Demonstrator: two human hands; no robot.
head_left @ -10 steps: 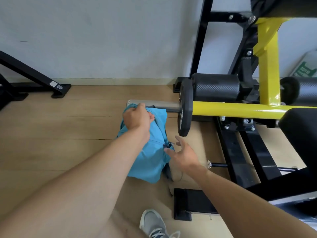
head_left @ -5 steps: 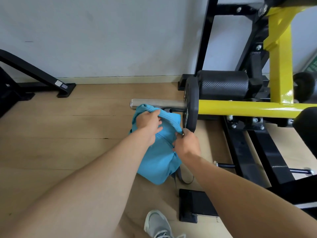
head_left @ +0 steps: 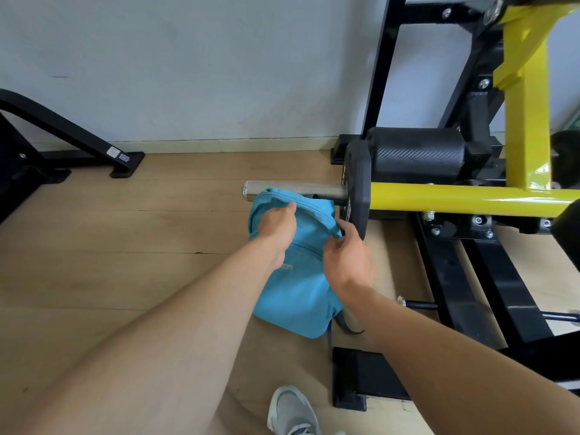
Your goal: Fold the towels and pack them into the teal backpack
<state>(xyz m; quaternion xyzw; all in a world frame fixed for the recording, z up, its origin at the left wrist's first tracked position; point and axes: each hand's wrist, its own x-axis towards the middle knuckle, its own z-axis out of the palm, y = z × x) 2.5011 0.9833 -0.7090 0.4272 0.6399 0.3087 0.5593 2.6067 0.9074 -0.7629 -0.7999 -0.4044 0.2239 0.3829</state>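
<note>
Nearest the camera, a grey sneaker (head_left: 293, 412) stands on the wooden floor (head_left: 94, 262) at the bottom edge of the view, just left of a black base plate (head_left: 361, 378) of the gym machine. Two bare forearms reach forward from there to the teal backpack (head_left: 295, 296), which stands on the floor close beside the machine's black frame, with a grey strap (head_left: 350, 323) trailing from its lower right side. The right hand (head_left: 348, 259) has its fingers curled at the bag's upper right edge, pinching the fabric near the zipper, right next to the black weight plate (head_left: 356, 196). The left hand (head_left: 277, 226) clasps the top of the backpack, its fingers bent over the zippered rim. Just behind the bag's top, a silver bar sleeve (head_left: 292, 191) juts left from the weight plate and joins the yellow beam (head_left: 470, 199). Beyond that sit a black roller pad (head_left: 417, 155) and black uprights. Farther left, another black machine leg (head_left: 78, 136) rests on the floor against the pale wall (head_left: 188, 67).
</note>
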